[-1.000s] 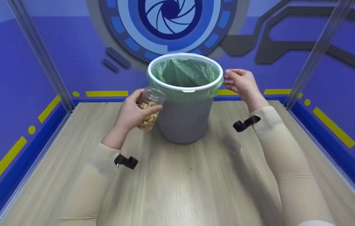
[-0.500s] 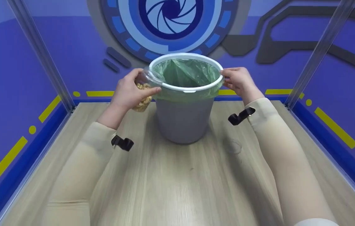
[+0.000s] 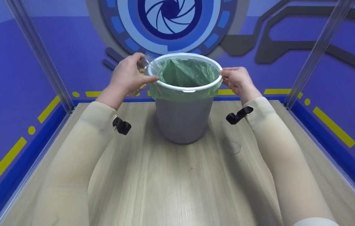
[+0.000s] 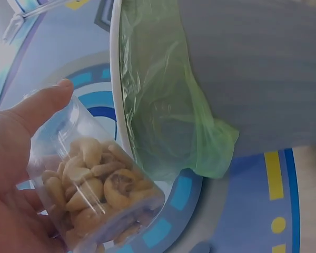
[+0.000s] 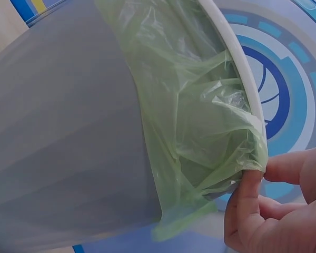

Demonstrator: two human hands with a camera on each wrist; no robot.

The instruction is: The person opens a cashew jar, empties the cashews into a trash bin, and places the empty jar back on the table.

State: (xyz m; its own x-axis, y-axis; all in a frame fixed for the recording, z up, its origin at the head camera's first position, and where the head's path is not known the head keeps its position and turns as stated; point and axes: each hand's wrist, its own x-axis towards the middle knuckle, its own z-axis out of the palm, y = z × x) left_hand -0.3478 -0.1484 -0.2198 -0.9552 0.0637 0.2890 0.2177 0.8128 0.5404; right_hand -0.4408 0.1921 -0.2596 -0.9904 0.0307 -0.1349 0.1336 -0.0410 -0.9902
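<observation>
My left hand (image 3: 125, 73) grips a clear plastic jar (image 3: 147, 64) at the left rim of the trash can. Its mouth leans toward the can's opening. In the left wrist view, the cashews (image 4: 87, 184) lie inside the jar toward its bottom. The grey trash can (image 3: 183, 119) stands upright, with a white rim (image 3: 187, 88) and a green trash bag (image 3: 177, 73) folded over its edge. On the opposite side, my right hand (image 3: 238, 78) pinches the rim and bag between thumb and fingers, as the right wrist view shows.
On the wooden table (image 3: 177, 182), right of the can, lies a clear round piece (image 3: 232, 146), like a lid. Blue-purple printed panels (image 3: 77, 56) enclose the back and both sides, with metal posts (image 3: 44, 59) at the corners.
My left hand has raised the jar from beside the can to its left rim and tipped it toward the opening. The right hand has moved left onto the rim.
</observation>
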